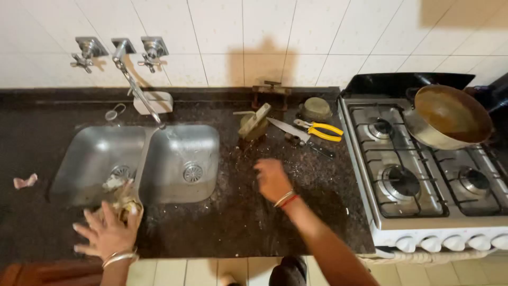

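Hands are both working the counter (233, 222), one either side of the sink (206, 193).

Left hand (108, 233) is lying flat at the sink's front edge, fingers splayed wide, not gripping anything. Its fingertips are touching a crumpled pale wad (126, 204) sitting on the sink's front rim, at the divider between the two basins. I'm not able to tell what the wad is made of.

Right hand (272, 180) is pressing down on the dark counter just right of the sink, knuckles up, fingers curled under. I'm unable to tell whether it's closed on something small or only rubbing the stone.

I'm reading this as a clearing or wiping pass over the counter, with the wad gathered at the sink's edge. That's my judgement, not something seen.

Knife (288, 130) and yellow pliers (320, 130) are lying right of the sink and behind the right hand, near each other. Tap (137, 90) is hanging over the sink and looks to be running into the right basin. Pink scrap (25, 181) is lying left of the sink. Stove (423, 175) with a pan (450, 116) is standing well right of the sink.

Any further move with the wad is calling for a proper grip: fingers closing round it first. Any sweep further back from the sink's right side is calling for care around the blade.
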